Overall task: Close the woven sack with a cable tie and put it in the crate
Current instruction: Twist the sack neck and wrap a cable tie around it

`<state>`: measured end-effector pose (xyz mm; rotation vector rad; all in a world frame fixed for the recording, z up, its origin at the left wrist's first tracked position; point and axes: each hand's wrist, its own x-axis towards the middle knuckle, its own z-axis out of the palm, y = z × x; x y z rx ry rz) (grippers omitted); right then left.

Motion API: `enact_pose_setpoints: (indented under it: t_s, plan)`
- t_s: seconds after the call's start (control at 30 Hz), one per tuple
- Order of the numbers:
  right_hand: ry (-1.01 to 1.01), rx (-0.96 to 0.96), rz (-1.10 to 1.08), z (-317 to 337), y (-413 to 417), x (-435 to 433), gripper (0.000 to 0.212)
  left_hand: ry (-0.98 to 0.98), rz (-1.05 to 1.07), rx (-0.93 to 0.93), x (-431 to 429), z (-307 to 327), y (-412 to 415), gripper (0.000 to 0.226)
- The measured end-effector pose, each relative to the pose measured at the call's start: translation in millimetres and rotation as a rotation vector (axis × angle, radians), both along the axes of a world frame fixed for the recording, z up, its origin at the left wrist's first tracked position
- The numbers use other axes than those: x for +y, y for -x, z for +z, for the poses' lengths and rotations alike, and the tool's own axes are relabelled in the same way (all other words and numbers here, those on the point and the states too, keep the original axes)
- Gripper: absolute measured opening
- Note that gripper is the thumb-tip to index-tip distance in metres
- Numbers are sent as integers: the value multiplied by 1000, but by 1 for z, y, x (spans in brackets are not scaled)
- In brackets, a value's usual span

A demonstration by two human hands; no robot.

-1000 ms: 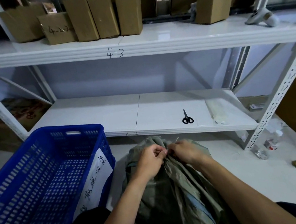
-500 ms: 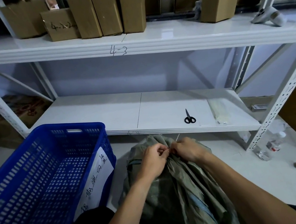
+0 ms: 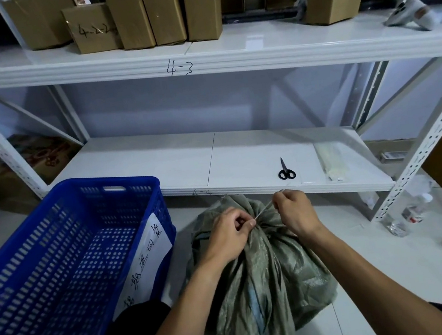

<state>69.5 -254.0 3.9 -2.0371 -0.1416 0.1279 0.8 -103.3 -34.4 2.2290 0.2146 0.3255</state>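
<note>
**Colours on the floor and shelves**

Olive-green woven sack (image 3: pixel 261 270), a pale cable tie (image 3: pixel 263 210) at its neck. Bright blue crate (image 3: pixel 65 265), slotted all over, white label (image 3: pixel 146 267) with black handwriting. Black scissors (image 3: pixel 285 170) on the white shelf (image 3: pixel 185 164). Brown boxes (image 3: pixel 145 12) above.

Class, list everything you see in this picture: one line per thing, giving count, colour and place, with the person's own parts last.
sack: one, grey-green, on the floor, neck gathered
cable tie: one, pale, stretched between the hands at the neck
crate: one, blue, left of the sack, paper label on its side
scissors: one, black, lower shelf
boxes: several, brown, upper shelf
bottles: two, clear, floor at right
left hand: pinching the neck
right hand: pulling the tie
</note>
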Motion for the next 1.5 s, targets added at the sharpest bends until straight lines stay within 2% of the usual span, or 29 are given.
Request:
enact_pose_setpoints:
  t_s: [0.17,0.33,0.43,0.5,0.67,1.0,1.23,1.37,1.5]
  plan:
    - [-136,-2,2,-1,4,-6,28,-66,-25,-22,-3,9,6,10]
    - [-137,-3,161,13,6,-8,34,-9,72,-26,-3,12,13,6]
    - [-128,-1,193,22,5,-7,33,-2,160,-18,-7,15,16,1]
    - [-128,7,208,24,6,-8,31,-13,190,15,-9,16,17,5]
    - [-138,27,227,26,11,-9,30,16,105,16,-10,18,18,6]
    - [-65,-122,135,24,15,-1,31,-228,-3,-46,-14,27,15,7]
    - [-24,-163,116,22,14,3,31,-187,-49,-51,-10,25,19,3]
    - [-2,-168,246,26,15,4,31,-226,-85,-71,-10,27,17,5]
    - [4,-156,339,39,5,5,30,-99,-93,-86,-6,35,8,6]
